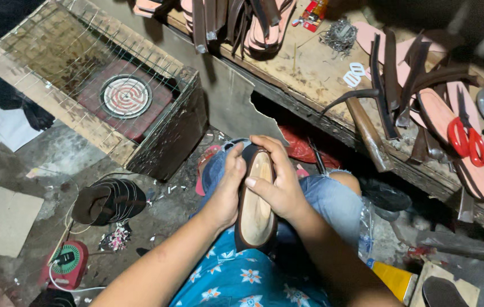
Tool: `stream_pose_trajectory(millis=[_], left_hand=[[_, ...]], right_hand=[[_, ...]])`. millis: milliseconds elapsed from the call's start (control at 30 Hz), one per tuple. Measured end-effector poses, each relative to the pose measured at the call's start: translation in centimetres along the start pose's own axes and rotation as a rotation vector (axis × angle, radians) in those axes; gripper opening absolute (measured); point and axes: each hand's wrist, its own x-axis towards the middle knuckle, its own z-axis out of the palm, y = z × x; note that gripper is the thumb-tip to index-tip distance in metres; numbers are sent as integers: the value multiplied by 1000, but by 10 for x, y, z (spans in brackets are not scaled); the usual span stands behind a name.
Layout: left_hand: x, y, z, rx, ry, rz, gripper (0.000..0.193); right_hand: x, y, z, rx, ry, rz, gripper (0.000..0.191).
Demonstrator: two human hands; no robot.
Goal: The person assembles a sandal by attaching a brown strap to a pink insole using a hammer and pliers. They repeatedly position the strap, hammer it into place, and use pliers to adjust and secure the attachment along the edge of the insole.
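Note:
Both my hands grip a dark shoe sole (256,219) with a tan inner face, held upright over my lap. My left hand (226,190) wraps its left edge, thumb near the top. My right hand (279,179) curls over the toe end and right edge, with a fingertip pressed on the tan face. Below are my jeans-clad knees (330,196) and a blue flowered shirt (242,278).
A wooden box with wire mesh over a round coil heater (125,96) stands at left. The workbench (310,71) at the back holds pink soles, dark straps, red-handled scissors (468,139) and a hammer (367,128). Stacked dark soles (111,200) lie on the floor.

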Motion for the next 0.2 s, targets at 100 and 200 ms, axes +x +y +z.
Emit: stream_pose_trajectory(millis=[100,200], left_hand=[[0,31,-25,762,-203,381,103],[15,41,-31,1127,-302,551,120]], right_hand=[[4,18,13,201,-26,44,70],[4,33,24,344,-31,123,69]])
